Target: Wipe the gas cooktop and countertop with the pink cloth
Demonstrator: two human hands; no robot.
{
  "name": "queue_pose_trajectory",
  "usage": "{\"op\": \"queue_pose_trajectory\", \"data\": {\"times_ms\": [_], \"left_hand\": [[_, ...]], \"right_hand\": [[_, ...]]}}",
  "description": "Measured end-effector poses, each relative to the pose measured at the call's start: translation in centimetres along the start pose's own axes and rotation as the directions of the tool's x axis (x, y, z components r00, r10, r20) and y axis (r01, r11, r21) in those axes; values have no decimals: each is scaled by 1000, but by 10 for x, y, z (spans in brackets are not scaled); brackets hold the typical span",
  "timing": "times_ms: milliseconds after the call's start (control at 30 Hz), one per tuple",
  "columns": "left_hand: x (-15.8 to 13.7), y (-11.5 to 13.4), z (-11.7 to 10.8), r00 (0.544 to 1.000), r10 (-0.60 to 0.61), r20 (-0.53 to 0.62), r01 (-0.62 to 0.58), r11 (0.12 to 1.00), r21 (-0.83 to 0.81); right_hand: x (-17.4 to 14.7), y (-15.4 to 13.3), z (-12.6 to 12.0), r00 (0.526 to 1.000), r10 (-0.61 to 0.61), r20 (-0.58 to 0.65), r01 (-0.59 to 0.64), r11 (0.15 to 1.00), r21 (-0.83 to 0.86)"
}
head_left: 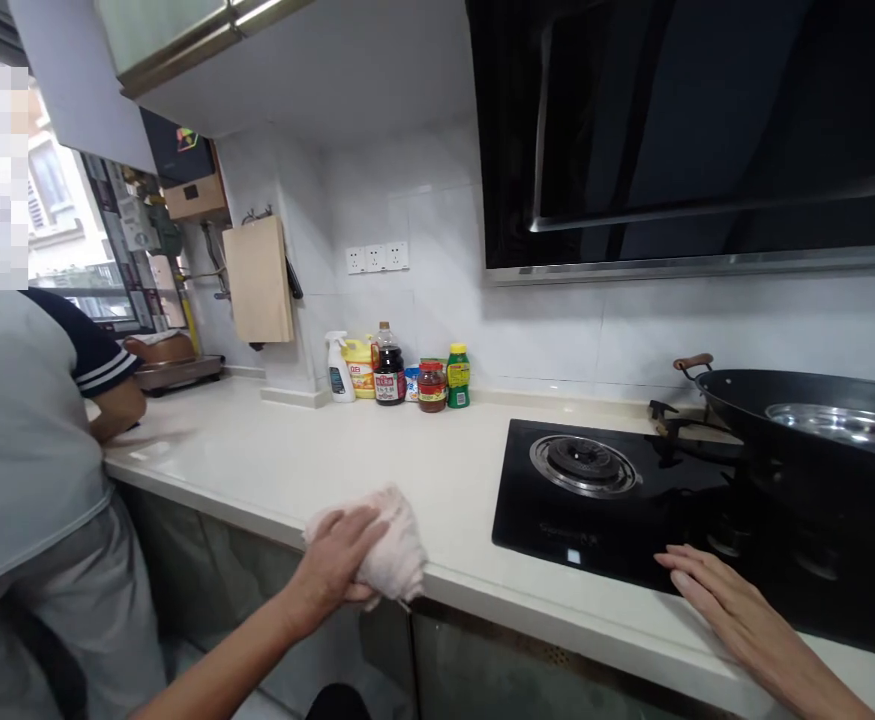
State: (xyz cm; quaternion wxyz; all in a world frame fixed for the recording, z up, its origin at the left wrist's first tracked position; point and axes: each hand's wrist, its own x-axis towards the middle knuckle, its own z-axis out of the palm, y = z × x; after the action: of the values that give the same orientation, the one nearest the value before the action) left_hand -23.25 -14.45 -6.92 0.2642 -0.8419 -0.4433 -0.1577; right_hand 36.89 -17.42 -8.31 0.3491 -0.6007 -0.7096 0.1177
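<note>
A pale pink cloth (396,545) lies bunched under my left hand (339,560) at the front edge of the white countertop (287,455). The fingers of that hand are wrapped round the cloth, and part of it hangs at the edge. My right hand (722,595) rests with fingers stretched out near the front edge of the black glass cooktop (542,550), holding nothing. A round burner (585,463) is set in the cooktop, to the left of and beyond that hand.
Along the wall stand a spray bottle (341,370), a soy sauce bottle (387,370), a red-lidded jar (431,388) and a green bottle (458,377). A large black wok (752,400) sits at right under the range hood (692,130). Another person (24,420) stands at left.
</note>
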Motion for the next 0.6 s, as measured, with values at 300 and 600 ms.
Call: {"op": "queue_pose_trajectory", "data": {"times_ms": [300, 600], "left_hand": [[-34, -68, -31, 751, -632, 193, 529, 750, 396], [-7, -6, -28, 903, -416, 108, 371, 882, 291]], "right_hand": [[5, -13, 4, 1000, -17, -11, 17, 999, -41], [-50, -57, 10, 998, 66, 1, -60, 902, 427]]}}
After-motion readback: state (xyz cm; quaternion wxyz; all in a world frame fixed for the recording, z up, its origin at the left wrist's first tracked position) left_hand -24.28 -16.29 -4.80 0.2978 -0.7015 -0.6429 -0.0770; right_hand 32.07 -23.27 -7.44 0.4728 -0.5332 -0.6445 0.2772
